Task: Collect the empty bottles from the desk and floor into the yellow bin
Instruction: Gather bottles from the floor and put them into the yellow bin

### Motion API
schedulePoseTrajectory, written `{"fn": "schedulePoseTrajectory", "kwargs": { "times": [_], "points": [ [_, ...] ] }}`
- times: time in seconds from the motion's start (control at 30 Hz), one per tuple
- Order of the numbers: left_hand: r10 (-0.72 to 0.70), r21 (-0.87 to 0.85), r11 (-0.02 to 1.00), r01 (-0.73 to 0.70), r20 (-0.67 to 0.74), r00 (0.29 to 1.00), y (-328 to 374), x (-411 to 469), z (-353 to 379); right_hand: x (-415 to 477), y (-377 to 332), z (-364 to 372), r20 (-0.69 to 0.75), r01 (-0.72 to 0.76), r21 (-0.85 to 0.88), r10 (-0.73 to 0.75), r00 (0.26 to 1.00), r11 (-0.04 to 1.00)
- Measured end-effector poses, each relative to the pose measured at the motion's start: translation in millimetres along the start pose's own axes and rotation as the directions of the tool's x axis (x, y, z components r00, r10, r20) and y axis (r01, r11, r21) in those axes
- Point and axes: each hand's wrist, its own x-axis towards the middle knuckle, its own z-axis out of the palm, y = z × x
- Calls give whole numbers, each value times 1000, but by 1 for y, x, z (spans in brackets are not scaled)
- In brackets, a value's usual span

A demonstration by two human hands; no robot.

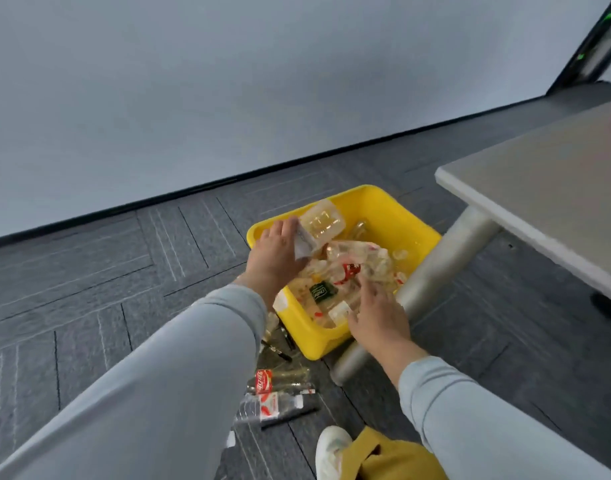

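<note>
A yellow bin (pixel 383 209) sits on the carpet beside the desk leg, filled with several crushed clear bottles (pixel 359 261). My left hand (pixel 274 254) hovers over the bin's left rim and grips a clear empty bottle (pixel 323 223) by its white label, with the bottle's base pointing away over the bin. At the bin's near corner, my right hand (pixel 378 315) rests open with its fingers spread on the pile of bottles. Two clear bottles with red labels (pixel 273 393) lie on the floor in front of the bin.
A grey desk (pixel 546 181) stands at the right, its round metal leg (pixel 432 275) touching the bin's right side. Black pens (pixel 280 353) lie on the carpet near the bin. My white shoe (pixel 331 452) and yellow trouser leg (pixel 394 459) are at the bottom. A wall runs behind.
</note>
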Motion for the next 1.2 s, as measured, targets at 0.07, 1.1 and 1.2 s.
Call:
{"fn": "schedulePoseTrajectory", "kwargs": {
  "times": [0.07,1.1,1.2],
  "points": [
    [58,24,998,-57,-44,997,33,33,-11,3,10,-12,-20,-10,6,10,1000,1000],
    [-428,224,901,372,318,846,-244,-148,104,37,-133,196,412,370,50,-357,838,928],
    [-479,246,877,413,370,796,-276,-165,132,45,-146,234,474,397,55,-374,797,916]
  ]
}}
